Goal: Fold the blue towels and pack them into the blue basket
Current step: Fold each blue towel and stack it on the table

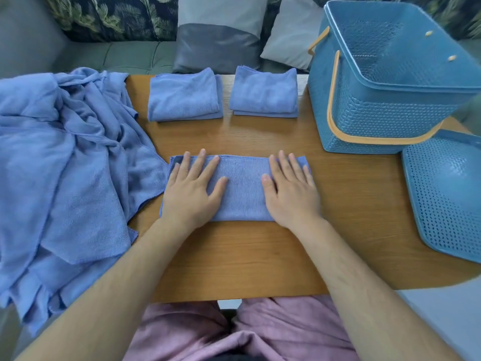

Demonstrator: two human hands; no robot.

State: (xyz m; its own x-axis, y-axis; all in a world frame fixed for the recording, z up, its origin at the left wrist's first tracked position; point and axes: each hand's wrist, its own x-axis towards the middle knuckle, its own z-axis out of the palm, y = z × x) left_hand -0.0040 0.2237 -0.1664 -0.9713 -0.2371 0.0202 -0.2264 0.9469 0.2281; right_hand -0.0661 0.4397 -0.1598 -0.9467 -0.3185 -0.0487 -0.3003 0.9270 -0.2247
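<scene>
Ok, centre of frame: both hands lie flat on one blue towel (243, 190), folded into a long strip on the wooden table (247, 259). L hand (191, 190) covers the strip's left end, palm down, fingers straight + spread, pressing; nothing gripped. R hand (291, 191) does the same on the right end, fingers straight and closer together, no hold on anything. Bare towel shows btwn the two hands.

Upper centre: 2 folded towels side by side near the table's far edge, left folded towel (184, 96) and right folded towel (264, 92), a gap btwn them, both apart from the strip.

Left side of frame: pile of unfolded towels (65, 165), crumpled, draped over the table's left edge. It reaches the strip's left end; can't tell if they overlap.

Upper right: blue basket (364, 121) stands on the table, perforated walls, orange handle (331, 100) lying down along its near side.

Lower right: flat blue perforated piece (447, 199), prob. a lid, just beside the basket's base.

Top of frame: grey cushions (221, 35) on a sofa (125, 56) behind the table. Bottom centre: pink trousers (234, 332).
</scene>
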